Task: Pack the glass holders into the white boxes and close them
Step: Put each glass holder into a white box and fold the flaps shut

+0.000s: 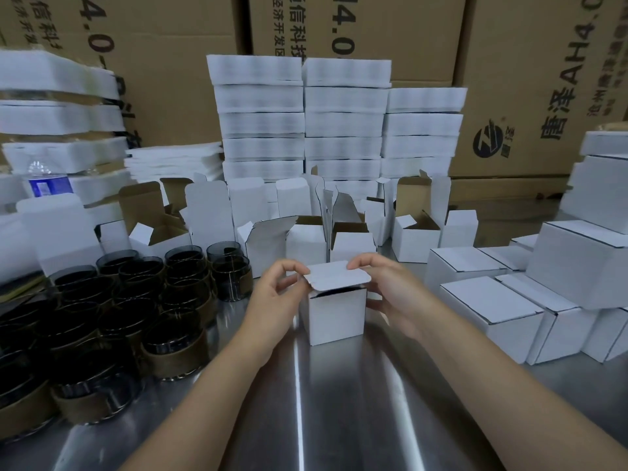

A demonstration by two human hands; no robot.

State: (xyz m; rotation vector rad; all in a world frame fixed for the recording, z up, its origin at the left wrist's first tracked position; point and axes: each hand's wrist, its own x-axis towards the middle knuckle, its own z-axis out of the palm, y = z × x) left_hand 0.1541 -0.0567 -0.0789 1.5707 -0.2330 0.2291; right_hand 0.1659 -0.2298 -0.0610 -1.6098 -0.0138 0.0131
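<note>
A small white box (334, 316) stands upright on the steel table (339, 402) in the middle of the view. Its top lid flap (336, 277) is folded over the opening, with a dark gap under its front edge. My left hand (278, 294) pinches the flap's left edge. My right hand (387, 287) pinches the flap's right edge and touches the box's right side. What is inside the box is hidden. Several dark glass holders (112, 307) with brown bands stand grouped on the left.
Several open white boxes (306, 232) stand behind the held box. Closed white boxes (492, 311) are piled at the right. Stacks of flat white blanks (339, 124) and brown cartons (373, 25) fill the back. A water bottle (47, 181) stands far left.
</note>
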